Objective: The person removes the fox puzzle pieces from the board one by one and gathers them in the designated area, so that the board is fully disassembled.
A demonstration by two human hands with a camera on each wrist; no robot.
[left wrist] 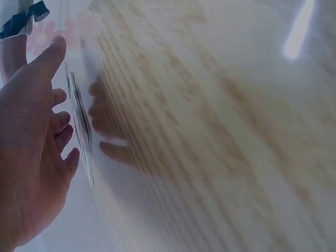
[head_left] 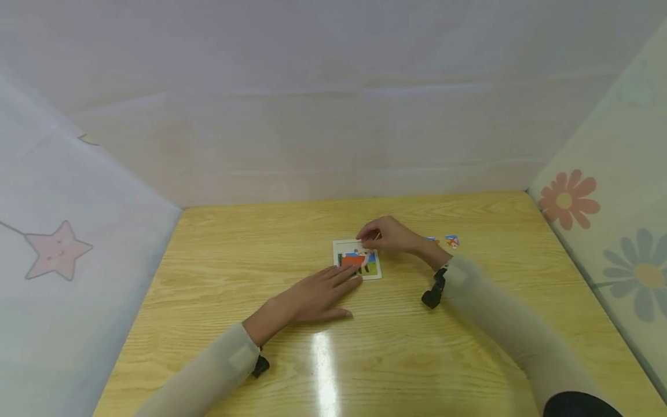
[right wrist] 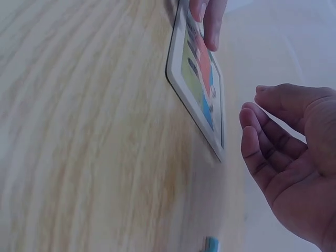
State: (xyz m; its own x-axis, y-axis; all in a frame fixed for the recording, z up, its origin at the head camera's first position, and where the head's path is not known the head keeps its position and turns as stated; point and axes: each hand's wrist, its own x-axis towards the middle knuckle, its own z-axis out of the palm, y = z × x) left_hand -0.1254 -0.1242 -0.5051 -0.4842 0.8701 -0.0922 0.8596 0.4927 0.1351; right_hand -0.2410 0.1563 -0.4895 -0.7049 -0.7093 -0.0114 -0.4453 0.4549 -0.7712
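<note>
A small white-rimmed picture puzzle board (head_left: 378, 275) lies on the table, with red, blue and green parts in its picture; a pale strip shows along its far side. My left hand (head_left: 318, 294) reaches in from the near left, fingers extended and their tips over the board's lower left part. Over the far right corner, my right hand (head_left: 392, 234) hovers with its fingers loosely bent. In the right wrist view, thumb and fingertips of that right hand (right wrist: 291, 152) come close together, and no piece shows between them. The board (right wrist: 191, 100) is beside it there.
Small colourful puzzle pieces (head_left: 452, 241) lie on the wooden table (head_left: 234, 243) beyond the right wrist, one partly hidden by it. A pale wall (head_left: 292, 133) stands behind the table, with printed side panels (head_left: 57, 324) left and right.
</note>
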